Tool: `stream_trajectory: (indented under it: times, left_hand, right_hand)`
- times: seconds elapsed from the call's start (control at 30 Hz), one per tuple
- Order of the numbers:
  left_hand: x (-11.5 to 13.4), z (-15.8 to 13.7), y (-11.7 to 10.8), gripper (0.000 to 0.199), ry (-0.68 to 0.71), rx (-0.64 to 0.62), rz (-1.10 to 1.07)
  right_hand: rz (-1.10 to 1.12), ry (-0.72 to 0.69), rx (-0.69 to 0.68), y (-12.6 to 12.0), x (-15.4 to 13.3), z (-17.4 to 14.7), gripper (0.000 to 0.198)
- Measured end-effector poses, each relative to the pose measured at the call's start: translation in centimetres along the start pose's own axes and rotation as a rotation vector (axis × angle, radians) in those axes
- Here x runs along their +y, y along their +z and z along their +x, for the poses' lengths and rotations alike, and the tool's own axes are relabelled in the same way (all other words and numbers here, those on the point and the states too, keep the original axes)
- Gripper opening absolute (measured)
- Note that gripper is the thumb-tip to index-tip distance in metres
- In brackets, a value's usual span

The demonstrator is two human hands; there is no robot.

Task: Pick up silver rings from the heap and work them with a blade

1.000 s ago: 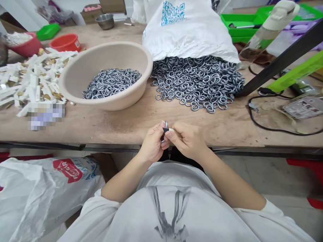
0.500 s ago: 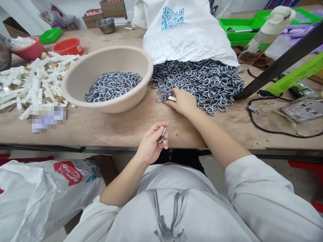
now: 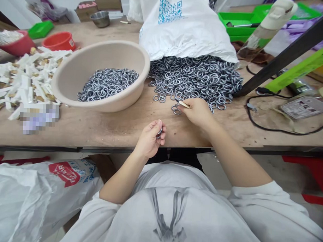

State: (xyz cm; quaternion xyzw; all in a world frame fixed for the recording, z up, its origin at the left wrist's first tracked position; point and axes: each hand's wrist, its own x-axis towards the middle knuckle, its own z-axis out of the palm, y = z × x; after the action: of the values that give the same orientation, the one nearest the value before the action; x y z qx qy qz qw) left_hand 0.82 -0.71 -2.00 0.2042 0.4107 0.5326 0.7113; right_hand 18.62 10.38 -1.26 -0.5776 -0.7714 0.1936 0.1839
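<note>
Pinching a round grey metal ring (image 3: 159, 134) in the curled left grip (image 3: 150, 137) above the brown wooden bench (image 3: 108, 128); reaching forward palm-down, pinching a slim cream stick (image 3: 184, 105) in the right grip (image 3: 197, 111) at loose grey rings (image 3: 175, 109).

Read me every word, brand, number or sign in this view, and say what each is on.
No wording reads with certainty.
White sack, top centre: blue QR code, no legible words.
White bag, lower left: red logo and blue print, too blurred to read.
Grey label, right: characters too blurred to read.
Red tub: sticker too small to read.
</note>
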Motion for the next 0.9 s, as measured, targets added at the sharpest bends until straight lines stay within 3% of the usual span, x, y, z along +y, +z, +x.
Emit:
stream_trajectory:
  times: [0.1, 0.17, 0.3, 0.4, 0.47, 0.53, 0.7, 0.77, 0.9]
  left_hand:
    - [-0.2, 0.1, 0.4, 0.044, -0.001, -0.037, 0.044]
    - [-0.3, 0.2, 0.5, 0.042, 0.026, -0.037, 0.073]
    - [-1.0, 0.6, 0.6, 0.039, 0.166, 0.000, 0.180]
    - [-1.6, 0.7, 0.7, 0.038, 0.274, 0.003, 0.278]
    - [-1.8, 0.6, 0.7, 0.038, 0.322, -0.007, 0.321]
    - [-1.7, 0.4, 0.5, 0.037, 0.342, -0.013, 0.349]
    - [-1.2, 0.0, 0.1, 0.034, 0.272, -0.102, 0.416]
    - [-0.9, -0.1, 0.2, 0.034, 0.222, -0.140, 0.415]
    - [-0.4, -0.5, 0.8, 0.033, 0.114, -0.087, 0.252]
  right_hand:
    - [0.093, 0.039, 0.059, 0.3, 0.8, -0.5, 0.008]
    - [0.168, 0.068, 0.102, 0.6, 1.0, -0.9, 0.017]
    - [0.608, 0.085, 0.087, 0.7, -0.1, -2.9, 0.018]
    - [0.932, 0.032, -0.140, 0.7, -1.7, -4.7, 0.041]
    - [1.031, 0.004, -0.356, 0.8, -2.4, -5.5, 0.050]
    - [1.097, 0.018, -0.453, 1.1, -2.8, -5.9, 0.053]
    - [1.216, 0.079, -0.322, 1.5, -3.5, -6.2, 0.060]
    - [1.248, 0.063, -0.317, 1.5, -3.9, -6.3, 0.062]
    - [1.308, 0.022, -0.362, 1.2, -4.4, -6.6, 0.058]
